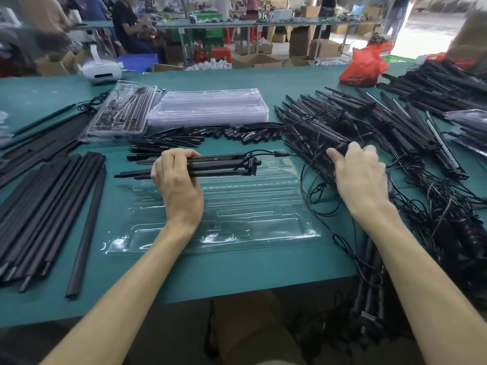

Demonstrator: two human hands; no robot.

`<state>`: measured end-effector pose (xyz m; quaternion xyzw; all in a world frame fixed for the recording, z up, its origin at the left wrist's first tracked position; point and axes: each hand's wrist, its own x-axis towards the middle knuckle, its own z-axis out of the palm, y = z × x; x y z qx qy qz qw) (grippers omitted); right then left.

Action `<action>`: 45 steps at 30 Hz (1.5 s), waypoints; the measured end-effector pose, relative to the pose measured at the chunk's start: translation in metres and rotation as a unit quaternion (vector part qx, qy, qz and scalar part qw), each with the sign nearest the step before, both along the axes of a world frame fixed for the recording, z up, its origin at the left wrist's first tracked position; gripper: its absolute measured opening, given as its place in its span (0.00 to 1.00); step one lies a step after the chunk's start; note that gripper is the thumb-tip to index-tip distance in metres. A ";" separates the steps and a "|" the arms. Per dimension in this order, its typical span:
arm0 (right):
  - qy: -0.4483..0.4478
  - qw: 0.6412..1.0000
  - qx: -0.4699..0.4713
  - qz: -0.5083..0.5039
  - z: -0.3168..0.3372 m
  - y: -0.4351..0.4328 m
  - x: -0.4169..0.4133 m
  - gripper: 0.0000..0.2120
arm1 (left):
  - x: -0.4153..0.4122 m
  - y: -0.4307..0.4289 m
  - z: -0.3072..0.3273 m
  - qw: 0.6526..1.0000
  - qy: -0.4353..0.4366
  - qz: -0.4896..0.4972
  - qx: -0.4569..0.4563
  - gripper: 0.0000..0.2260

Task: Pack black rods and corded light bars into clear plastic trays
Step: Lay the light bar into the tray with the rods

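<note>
With the left hand (176,185) curled round a bundle (221,164) of rods just above the tray (263,206), and the right hand (361,177) gripping a bar (340,146) between thumb and fingers, it seems wise to free the cord (313,185) below the right palm before lifting.

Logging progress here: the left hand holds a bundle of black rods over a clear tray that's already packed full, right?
Not quite. The head view shows the left hand holding the bundle of black rods over a clear tray whose compartments are empty, not packed full.
</note>
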<state>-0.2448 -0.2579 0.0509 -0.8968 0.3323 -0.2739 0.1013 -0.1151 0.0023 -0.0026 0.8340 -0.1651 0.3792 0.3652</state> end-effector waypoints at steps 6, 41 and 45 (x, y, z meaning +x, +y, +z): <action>-0.034 0.998 -0.004 0.056 0.011 0.017 0.006 0.26 | 0.001 0.000 -0.002 1.000 -0.001 -0.006 0.000 0.17; -0.221 0.731 0.597 0.245 -0.003 0.026 0.009 0.22 | 0.013 -0.002 -0.006 0.989 -0.040 0.066 -0.126 0.14; -0.125 0.797 0.481 0.343 -0.007 0.049 0.012 0.17 | 0.007 -0.002 -0.002 0.986 -0.052 -0.046 -0.149 0.12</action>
